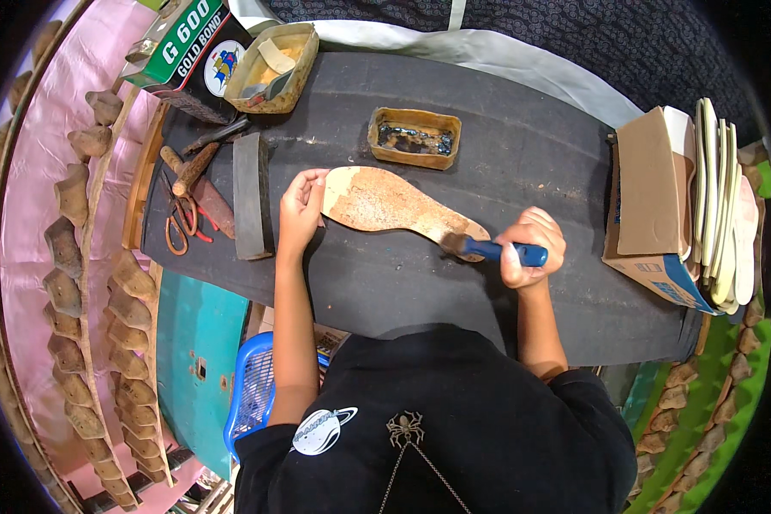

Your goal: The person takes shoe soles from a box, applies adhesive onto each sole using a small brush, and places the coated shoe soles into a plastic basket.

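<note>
A tan, speckled shoe insole (385,202) lies crosswise over the dark tabletop, with a paler patch at its left end. My left hand (301,206) pinches that left end between thumb and fingers. In my right hand (533,247) is a brush (486,249) with a blue handle, the fingers wrapped round it. Its bristles touch the insole near the narrower right end. Just beyond the insole stands a small tan tray (413,159) with dark, glossy residue inside.
At the left lie a grey block (250,197), scissors (180,218) and a wooden-handled hammer (195,170). A green-and-black can (188,60) and a crusted tub (283,98) stand at the far left. A cardboard box (651,188) with several insoles (720,206) occupies the right.
</note>
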Motion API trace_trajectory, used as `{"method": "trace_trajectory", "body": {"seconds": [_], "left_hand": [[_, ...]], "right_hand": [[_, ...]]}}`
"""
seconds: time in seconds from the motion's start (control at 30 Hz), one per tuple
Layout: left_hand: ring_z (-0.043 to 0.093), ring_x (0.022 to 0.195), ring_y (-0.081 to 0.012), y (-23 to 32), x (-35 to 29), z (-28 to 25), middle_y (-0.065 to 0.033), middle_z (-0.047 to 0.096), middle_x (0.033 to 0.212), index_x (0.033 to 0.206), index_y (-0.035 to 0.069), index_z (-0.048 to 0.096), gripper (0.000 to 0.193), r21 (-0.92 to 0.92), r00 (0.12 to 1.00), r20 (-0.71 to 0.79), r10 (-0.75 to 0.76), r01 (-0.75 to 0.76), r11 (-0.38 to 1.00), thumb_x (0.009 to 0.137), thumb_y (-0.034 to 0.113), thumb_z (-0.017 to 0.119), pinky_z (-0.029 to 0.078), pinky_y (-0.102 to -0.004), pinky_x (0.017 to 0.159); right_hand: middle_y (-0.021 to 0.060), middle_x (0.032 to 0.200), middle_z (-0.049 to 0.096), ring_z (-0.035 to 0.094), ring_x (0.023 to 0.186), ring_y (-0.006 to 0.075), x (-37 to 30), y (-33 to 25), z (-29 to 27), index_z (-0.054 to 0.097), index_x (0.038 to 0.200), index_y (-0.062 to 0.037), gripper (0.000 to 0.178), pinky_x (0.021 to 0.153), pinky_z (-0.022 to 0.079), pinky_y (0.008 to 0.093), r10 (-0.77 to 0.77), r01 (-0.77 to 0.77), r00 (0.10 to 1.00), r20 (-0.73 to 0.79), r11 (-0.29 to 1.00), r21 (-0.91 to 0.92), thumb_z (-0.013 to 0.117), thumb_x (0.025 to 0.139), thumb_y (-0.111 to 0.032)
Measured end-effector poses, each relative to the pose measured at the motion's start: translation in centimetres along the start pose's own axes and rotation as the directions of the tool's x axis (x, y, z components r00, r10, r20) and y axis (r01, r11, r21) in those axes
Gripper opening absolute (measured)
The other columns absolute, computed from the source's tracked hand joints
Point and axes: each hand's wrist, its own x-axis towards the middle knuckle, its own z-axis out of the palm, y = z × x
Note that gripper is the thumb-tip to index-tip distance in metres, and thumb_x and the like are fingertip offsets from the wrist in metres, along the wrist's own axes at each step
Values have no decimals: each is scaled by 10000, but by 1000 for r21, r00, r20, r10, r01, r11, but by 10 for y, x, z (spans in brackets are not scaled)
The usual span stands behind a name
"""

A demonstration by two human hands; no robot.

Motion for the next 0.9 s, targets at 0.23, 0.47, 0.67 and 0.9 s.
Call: {"method": "trace_trajectory", "body": {"seconds": [0.23,0.47,0.67,0.9], "left_hand": [[485,598,-17,0,0,1,-22,579,822,974,-22,516,195,1,1000,8,0,0,1000,872,134,460,329,-146,374],[477,588,-14,0,0,1,-21,579,816,972,-23,517,191,-18,1000,1,25,-25,1000,874,130,455,324,-148,371],[467,572,-11,2,-1,3,-21,581,808,969,-23,519,191,-5,1000,11,3,-3,1000,876,131,453,323,-151,377],[465,568,-9,2,-1,0,-14,581,802,966,-23,520,195,-30,1000,-5,-12,11,999,874,136,454,315,-149,379]], "right_hand": [[49,545,538,523,464,190,1,-1,11,547,623,-69,108,466,386,272,71,-64,980,184,997,-43,613,540,-86],[56,444,444,383,355,180,8,-2,-8,479,506,-29,129,406,291,281,-49,49,991,124,999,2,517,545,-146],[65,464,463,412,375,185,9,-3,-2,500,528,-16,110,415,319,284,8,-7,999,50,1000,-6,522,546,-122],[58,497,506,474,419,202,-2,-1,-24,523,531,-55,70,450,366,286,143,-135,981,129,988,-71,545,561,-114]]}}
